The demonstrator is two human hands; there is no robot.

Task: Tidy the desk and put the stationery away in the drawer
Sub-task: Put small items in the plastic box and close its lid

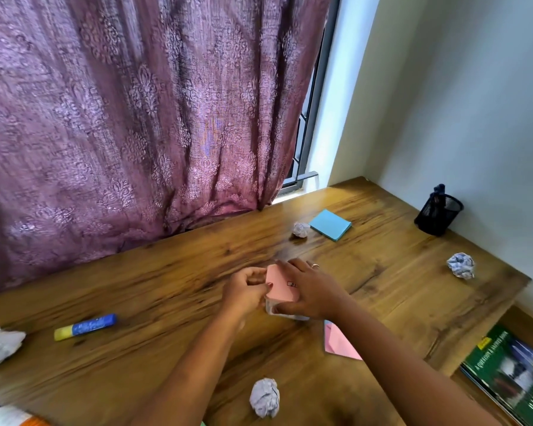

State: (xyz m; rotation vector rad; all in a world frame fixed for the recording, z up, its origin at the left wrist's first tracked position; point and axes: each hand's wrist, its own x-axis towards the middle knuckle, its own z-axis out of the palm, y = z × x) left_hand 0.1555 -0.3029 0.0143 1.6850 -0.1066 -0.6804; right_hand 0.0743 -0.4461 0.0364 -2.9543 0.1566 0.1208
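Note:
Both my hands meet at the middle of the wooden desk (166,290) on a pink pad of sticky notes (282,287). My left hand (243,290) pinches its left edge with curled fingers. My right hand (311,292) curls over the pad's right side, thumb at the near edge. Something pale and clear lies under the pad, mostly hidden. A blue and yellow glue stick (85,326) lies at the left. A blue sticky note pad (330,225) lies at the back. More pink paper (339,342) shows under my right forearm.
Several crumpled paper balls are scattered: far left (0,347), near front (264,397), back middle (301,229), right (461,265). A black mesh pen holder (439,213) stands by the wall. Books (511,370) lie on a lower shelf at right. A purple curtain hangs behind the desk.

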